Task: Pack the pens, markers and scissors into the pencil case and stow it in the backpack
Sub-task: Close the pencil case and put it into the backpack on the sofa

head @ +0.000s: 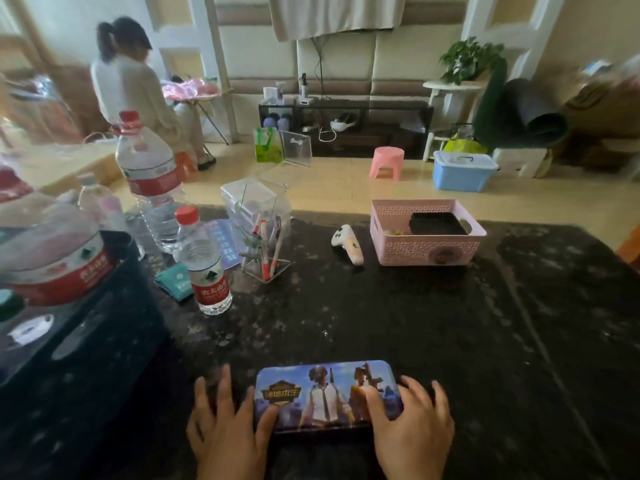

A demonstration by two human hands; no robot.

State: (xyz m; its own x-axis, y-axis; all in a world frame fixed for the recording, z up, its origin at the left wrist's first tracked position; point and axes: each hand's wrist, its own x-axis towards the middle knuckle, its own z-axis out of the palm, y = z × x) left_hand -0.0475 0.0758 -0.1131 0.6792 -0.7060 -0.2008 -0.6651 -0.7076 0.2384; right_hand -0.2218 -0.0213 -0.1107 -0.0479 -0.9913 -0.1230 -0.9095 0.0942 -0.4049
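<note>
A flat, rounded-corner rectangular pencil case point(327, 396) with a glossy printed lid lies closed at the near edge of the dark speckled table point(450, 341), its long axis running left to right across the view. The left hand point(227, 427) grips its left end and the right hand point(410, 424) its right end, each with the thumb on the lid and the fingers curled round the short side. Farther back stand a clear, angular plastic holder point(265, 249) of pens point(268, 251), ribbed water bottles point(204, 261) and a perforated pink basket point(427, 233).
</note>
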